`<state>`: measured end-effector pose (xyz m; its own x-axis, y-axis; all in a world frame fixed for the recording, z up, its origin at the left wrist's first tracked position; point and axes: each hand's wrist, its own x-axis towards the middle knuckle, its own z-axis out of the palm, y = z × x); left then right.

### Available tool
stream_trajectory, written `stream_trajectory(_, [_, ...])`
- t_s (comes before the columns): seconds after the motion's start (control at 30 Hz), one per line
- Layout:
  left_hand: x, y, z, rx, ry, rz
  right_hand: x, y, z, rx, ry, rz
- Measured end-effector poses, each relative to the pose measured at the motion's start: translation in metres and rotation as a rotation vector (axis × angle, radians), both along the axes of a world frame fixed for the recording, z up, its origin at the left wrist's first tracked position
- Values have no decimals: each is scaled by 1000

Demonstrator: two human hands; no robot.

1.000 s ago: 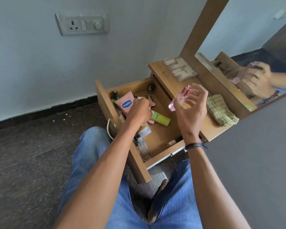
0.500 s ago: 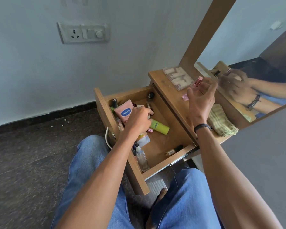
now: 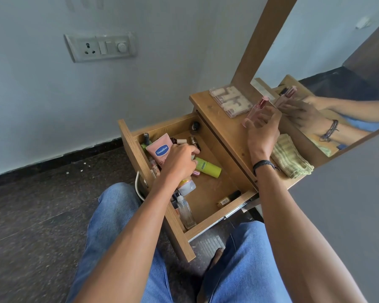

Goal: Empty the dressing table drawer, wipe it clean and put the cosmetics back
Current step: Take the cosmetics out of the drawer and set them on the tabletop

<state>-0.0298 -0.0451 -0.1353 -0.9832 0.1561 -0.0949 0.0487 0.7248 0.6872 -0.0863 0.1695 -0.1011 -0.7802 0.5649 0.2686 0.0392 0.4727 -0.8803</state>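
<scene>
While we sit on the dark speckled floor, knees in blue jeans on either side, the drawer hangs open from the low wooden table, cosmetics inside. We count one clear glass bottle upright in its near corner, one green tube lying flat mid-drawer and one pink Vaseline tube toward the front panel. Our left hand reaches in with fingers curled over the clutter; whether it grips anything, we cannot tell. On the tabletop, our right hand holds one tilted pink bottle, between one folded green cloth and one clear case. Beyond stand the mirror and a pale wall with one switch plate.
</scene>
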Motion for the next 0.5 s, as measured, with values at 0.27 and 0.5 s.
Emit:
stream_trajectory(0.27, [0,-1,0,11,-1,4,0,-4,0,71,-60,-37])
stream_trajectory(0.5, [-1,1,-4,10,5,5,-14,-4,0,112,-122,-135])
